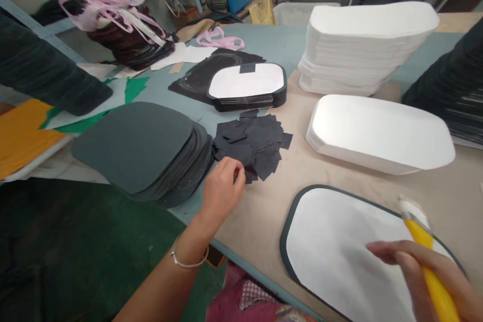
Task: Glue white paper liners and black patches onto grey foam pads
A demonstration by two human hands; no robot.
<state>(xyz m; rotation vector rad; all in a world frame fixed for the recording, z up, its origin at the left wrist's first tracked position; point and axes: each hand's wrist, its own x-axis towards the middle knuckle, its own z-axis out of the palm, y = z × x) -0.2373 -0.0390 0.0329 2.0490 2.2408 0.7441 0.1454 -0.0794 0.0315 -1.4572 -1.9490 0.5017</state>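
Working at a long table seen from the head camera, the left hand (222, 193) sits at the lower edge of a loose pile of small dark square scraps (251, 146), its fingers (237, 173) curled down against the pile; whether they pinch a scrap is hidden behind the back of the hand. A thin silver bracelet (188, 257) circles that wrist. The right hand (422, 274) is closed around a yellow-handled tool (433, 276), its fingers wrapped on the handle, and the white tip of the tool (413, 211) rises near the upper right edge of a white panel with a dark border (339, 254), which lies flat on the table (260, 216) just beside the hand. Left of the scraps and touching them is a stack of dark grey rounded pads (136, 146). Beyond the scraps stands a low stack of dark-edged, white-faced panels (247, 83), with a small dark square (248, 68) on top and a dark cut sheet (196, 78) beneath one side. Two stacks of white rounded pieces (362, 45) and (381, 133) fill the right of the table, while pink straps (109, 12) lie on dark material farther off.
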